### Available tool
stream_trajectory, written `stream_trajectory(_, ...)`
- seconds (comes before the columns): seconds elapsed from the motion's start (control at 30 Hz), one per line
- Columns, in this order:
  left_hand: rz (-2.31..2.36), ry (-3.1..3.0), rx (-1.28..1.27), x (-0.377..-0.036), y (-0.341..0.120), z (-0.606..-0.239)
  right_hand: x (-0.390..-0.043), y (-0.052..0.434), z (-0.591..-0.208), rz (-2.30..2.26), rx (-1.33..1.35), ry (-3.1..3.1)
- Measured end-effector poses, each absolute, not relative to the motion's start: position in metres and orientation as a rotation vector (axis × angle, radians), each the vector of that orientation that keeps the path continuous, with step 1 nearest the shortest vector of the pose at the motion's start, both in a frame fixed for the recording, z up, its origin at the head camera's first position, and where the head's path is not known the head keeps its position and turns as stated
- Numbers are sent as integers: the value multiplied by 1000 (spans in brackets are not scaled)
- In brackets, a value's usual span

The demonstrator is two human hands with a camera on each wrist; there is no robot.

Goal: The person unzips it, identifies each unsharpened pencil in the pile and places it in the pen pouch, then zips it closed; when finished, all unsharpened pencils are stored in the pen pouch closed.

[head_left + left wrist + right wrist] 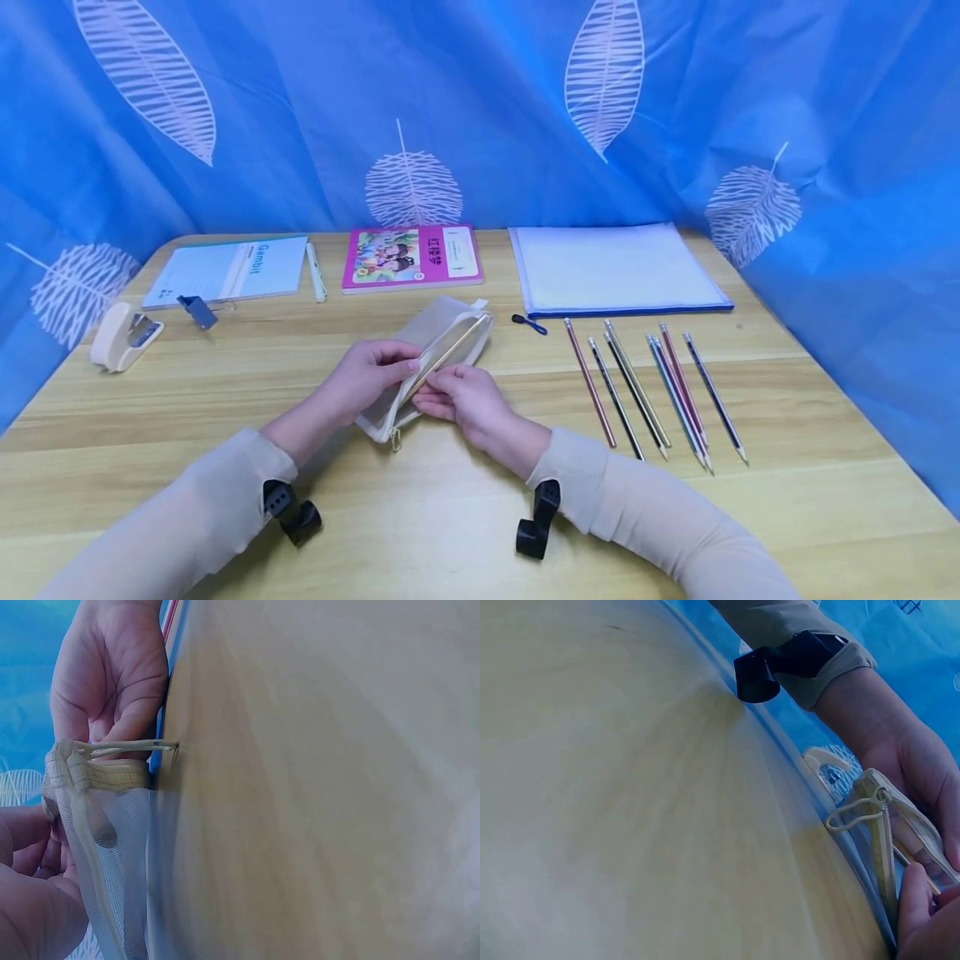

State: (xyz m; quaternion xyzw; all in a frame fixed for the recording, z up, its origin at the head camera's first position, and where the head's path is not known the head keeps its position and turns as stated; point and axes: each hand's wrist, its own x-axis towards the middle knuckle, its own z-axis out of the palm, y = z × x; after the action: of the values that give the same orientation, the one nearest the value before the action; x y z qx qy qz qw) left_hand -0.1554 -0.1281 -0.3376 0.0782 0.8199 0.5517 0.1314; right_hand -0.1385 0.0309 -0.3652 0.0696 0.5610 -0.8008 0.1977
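A beige mesh pencil case (438, 321) lies slanted on the table, its zipped mouth spread apart. My left hand (375, 371) grips the case by one side of the mouth, thumb on the edge. Along the opening lies a gold pencil (456, 343), and the fingertips of my right hand (467, 398) pinch it near its lower end. A cord zipper pull (396, 439) hangs at the near corner. In the left wrist view a rounded dark end (105, 836) shows through the mesh. The right wrist view shows the pencil (907, 856) between the mouth's edges.
Several pencils (637, 387) lie spread at the right. Behind them are a blue-edged zip folder (622, 271) and its dark pull (529, 323). A pink book (412, 258), a pen (316, 273), a pale blue notebook (228, 271), a blue clip (197, 311) and a stapler (123, 337) sit farther left.
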Motion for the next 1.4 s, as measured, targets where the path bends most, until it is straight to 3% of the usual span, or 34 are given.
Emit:
stream_trajectory(0.47,1624,2342,229,-152,-130,-341,-140,57,-360,-2094,191,1695)
stream_trajectory(0.83,1596,2335,212,-151,-135,-338,-149,169,-323,-1965,-37,1954)
stream_trajectory(1.07,1582,2330,226,-152,-136,-336,-157,241,-319,-1727,-74,2322)
stream_trajectory(1.4,1598,2334,230,-151,-140,-340,-161,286,-329,-1290,-30,2499)
